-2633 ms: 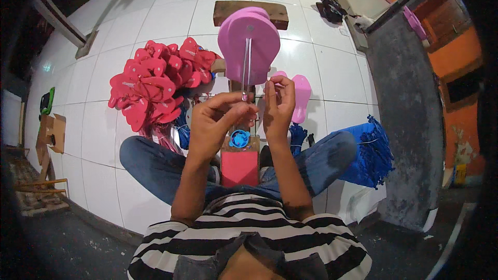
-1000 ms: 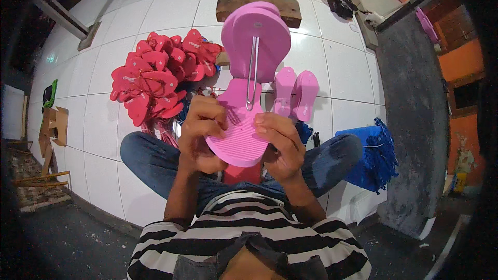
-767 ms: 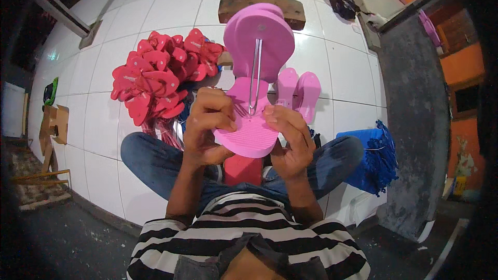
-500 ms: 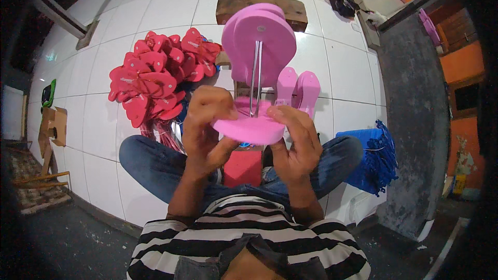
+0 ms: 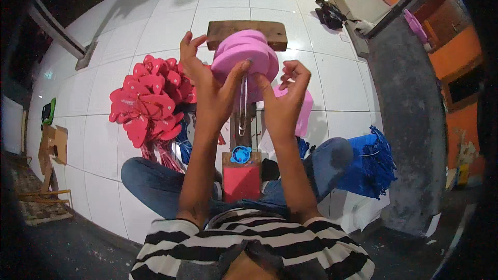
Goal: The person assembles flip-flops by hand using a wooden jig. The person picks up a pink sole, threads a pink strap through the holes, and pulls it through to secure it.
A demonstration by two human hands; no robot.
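White-tiled floor, painted orange wall; left hand and right hand, fingers loosely spread, rest thumbs on pink foam soles.

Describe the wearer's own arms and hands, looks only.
Left hand and right hand: human, five-fingered, no gloves visible. Forearms bare, with no watch or wristband showing. Sleeves short, black-and-white striped, ending near the elbows.
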